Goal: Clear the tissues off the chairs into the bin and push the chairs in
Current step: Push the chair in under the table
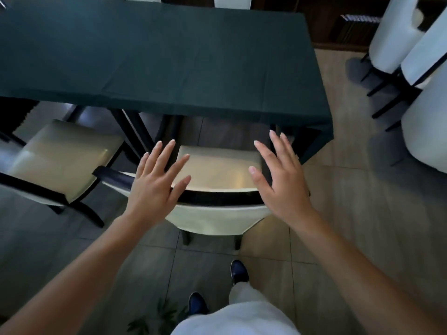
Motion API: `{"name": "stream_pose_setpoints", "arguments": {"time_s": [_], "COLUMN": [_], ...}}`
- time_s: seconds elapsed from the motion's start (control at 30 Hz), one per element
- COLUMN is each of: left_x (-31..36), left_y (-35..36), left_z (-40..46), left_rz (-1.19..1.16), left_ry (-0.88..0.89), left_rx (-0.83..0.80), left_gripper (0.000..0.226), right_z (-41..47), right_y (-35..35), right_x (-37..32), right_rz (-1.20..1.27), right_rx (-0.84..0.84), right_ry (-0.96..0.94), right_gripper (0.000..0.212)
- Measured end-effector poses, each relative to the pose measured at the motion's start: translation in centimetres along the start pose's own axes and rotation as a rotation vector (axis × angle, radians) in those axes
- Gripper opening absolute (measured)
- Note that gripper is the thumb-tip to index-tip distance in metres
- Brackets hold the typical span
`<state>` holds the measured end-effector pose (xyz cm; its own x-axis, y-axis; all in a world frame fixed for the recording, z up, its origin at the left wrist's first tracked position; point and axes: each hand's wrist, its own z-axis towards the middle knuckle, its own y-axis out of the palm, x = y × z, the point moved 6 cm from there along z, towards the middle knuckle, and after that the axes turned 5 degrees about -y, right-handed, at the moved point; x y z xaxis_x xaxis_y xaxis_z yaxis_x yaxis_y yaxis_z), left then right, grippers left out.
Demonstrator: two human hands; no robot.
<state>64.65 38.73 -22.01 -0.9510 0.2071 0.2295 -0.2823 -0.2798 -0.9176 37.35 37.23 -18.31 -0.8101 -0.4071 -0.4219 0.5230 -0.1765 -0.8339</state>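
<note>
**Both hands poised over the chair back, seat clear of tissues**

The chair stands straight ahead of the person, its cream seat partly under the edge of the desk with its dark green cloth, its curved back nearest the body. The left hand and the right hand are spread, fingers straight and apart, holding nothing; they hover above the two ends of the chair back, and whether either touches it cannot be told. No tissue shows on this seat, so the step seems to be the push. The push runs straight away from the body, under the desk; the hands sit about equally near. A second chair stands just to the left, angled and pulled out, its seat also bare. The desk's legs flank the gap, so the chair must go in square. White-covered chairs stand well apart on the right. No bin is in view.
</note>
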Motion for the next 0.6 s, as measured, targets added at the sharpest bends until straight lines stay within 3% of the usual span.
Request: {"name": "stream_pose_setpoints", "arguments": {"time_s": [0.1, 0.3, 0.43, 0.6], "left_x": [-1.4, -1.9, -2.3, -2.6], "left_y": [0.9, 1.5, 2.0, 2.0], "left_z": [-1.7, -3.6, -3.2, -2.8], "left_rz": [0.061, 0.086, 0.123, 0.174], "left_ry": [-0.024, 0.022, -0.036, 0.02], "left_rx": [-0.018, 0.109, -0.01, -0.111], "left_gripper": [0.062, 0.059, 0.076, 0.082], "right_z": [-1.4, -3.3, -3.0, -2.7], "right_y": [2.1, 5.6, 6.7, 7.1], "right_x": [-1.2, -2.6, -2.6, -2.7], "right_rz": [-0.062, -0.266, -0.439, -0.493], "right_rx": [-0.017, -0.066, -0.118, -0.137], "right_ry": [0.026, 0.081, 0.135, 0.166], "right_gripper": [0.059, 0.068, 0.073, 0.075]}}
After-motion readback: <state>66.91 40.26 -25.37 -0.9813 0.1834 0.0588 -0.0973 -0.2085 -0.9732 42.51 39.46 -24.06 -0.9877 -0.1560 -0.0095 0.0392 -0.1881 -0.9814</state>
